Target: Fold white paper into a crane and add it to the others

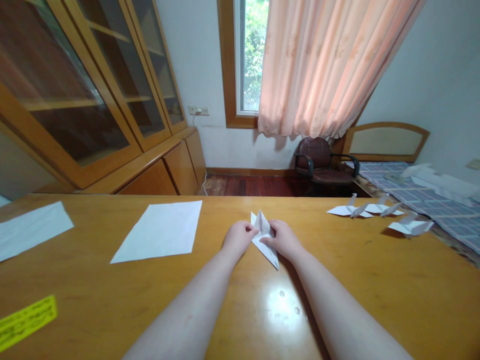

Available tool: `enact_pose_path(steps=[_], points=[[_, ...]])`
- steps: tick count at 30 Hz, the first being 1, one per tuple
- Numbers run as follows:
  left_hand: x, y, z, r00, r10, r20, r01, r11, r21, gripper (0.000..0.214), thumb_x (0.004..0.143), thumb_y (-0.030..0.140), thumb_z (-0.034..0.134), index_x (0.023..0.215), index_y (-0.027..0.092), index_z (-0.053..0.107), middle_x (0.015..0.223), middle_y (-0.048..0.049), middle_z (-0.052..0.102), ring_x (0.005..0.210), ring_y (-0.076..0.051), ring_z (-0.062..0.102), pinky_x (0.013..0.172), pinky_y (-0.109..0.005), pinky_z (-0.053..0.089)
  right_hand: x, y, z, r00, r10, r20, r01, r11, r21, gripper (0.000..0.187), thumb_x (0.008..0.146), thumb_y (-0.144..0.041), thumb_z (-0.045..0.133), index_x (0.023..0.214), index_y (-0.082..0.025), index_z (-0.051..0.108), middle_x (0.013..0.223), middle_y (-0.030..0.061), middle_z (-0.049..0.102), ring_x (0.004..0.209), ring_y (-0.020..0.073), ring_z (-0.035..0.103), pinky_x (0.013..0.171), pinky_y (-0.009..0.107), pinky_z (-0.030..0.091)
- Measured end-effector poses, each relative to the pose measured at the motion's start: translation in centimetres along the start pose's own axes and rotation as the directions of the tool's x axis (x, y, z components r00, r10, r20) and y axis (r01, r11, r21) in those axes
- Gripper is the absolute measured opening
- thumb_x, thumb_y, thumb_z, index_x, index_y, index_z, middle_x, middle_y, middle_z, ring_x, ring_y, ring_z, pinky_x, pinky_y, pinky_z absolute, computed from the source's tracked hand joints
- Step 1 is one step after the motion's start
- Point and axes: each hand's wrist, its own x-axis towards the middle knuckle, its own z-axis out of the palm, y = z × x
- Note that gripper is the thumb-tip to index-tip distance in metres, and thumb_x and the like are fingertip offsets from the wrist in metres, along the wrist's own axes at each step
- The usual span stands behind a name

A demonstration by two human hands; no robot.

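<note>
A partly folded piece of white paper (267,248) is held over the middle of the wooden table, one pointed end toward me and two points standing up at the far side. My left hand (239,237) pinches its left edge between thumb and fingers. On the other side my right hand (284,239) grips the right edge, thumb on top and fingers behind. To the right stand several folded paper cranes (410,227) with raised points. Left of my hands lies a flat white sheet (161,232).
Another white paper (33,229) lies at the table's far left, with a yellow label (28,322) nearer me. Beyond the table (150,310) are a glass-door cabinet (112,90), a curtained window, a dark red armchair (318,162) and a bed (412,185) at right.
</note>
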Motion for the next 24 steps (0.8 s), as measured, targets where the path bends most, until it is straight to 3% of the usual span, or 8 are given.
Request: enact_pose_path(steps=[8, 18, 24], points=[[0.12, -0.17, 0.23, 0.998, 0.058, 0.020, -0.059, 0.992, 0.108, 0.020, 0.078, 0.028, 0.054, 0.073, 0.018, 0.070, 0.074, -0.0043, 0.067, 0.070, -0.016, 0.058, 0.060, -0.025, 0.035, 0.07, 0.40, 0.27, 1.000, -0.019, -0.016, 0.019, 1.000, -0.001, 0.036, 0.063, -0.033, 0.076, 0.092, -0.019, 0.063, 0.093, 0.0050, 0.063, 0.089, 0.0206, 0.054, 0.077, 0.029, 0.037], [0.12, 0.08, -0.04, 0.999, -0.014, 0.045, 0.009, 0.994, 0.105, 0.019, 0.075, 0.032, 0.058, 0.067, 0.018, 0.069, 0.069, -0.0030, 0.065, 0.066, -0.016, 0.056, 0.059, -0.025, 0.034, 0.09, 0.28, 0.11, 1.000, -0.020, -0.003, 0.020, 1.000, 0.009, 0.037, 0.063, -0.033, 0.076, 0.094, -0.019, 0.063, 0.094, 0.0049, 0.064, 0.090, 0.0205, 0.054, 0.079, 0.030, 0.037], [0.13, 0.03, 0.03, 0.999, 0.017, 0.042, -0.022, 0.992, 0.125, 0.019, 0.075, 0.030, 0.057, 0.067, 0.017, 0.068, 0.070, -0.0030, 0.065, 0.067, -0.016, 0.056, 0.059, -0.025, 0.034, 0.05, 0.15, 0.00, 1.000, -0.008, 0.005, 0.008, 1.000, -0.001, 0.037, 0.064, -0.033, 0.075, 0.095, -0.019, 0.063, 0.096, 0.0056, 0.063, 0.091, 0.0206, 0.054, 0.079, 0.030, 0.037]])
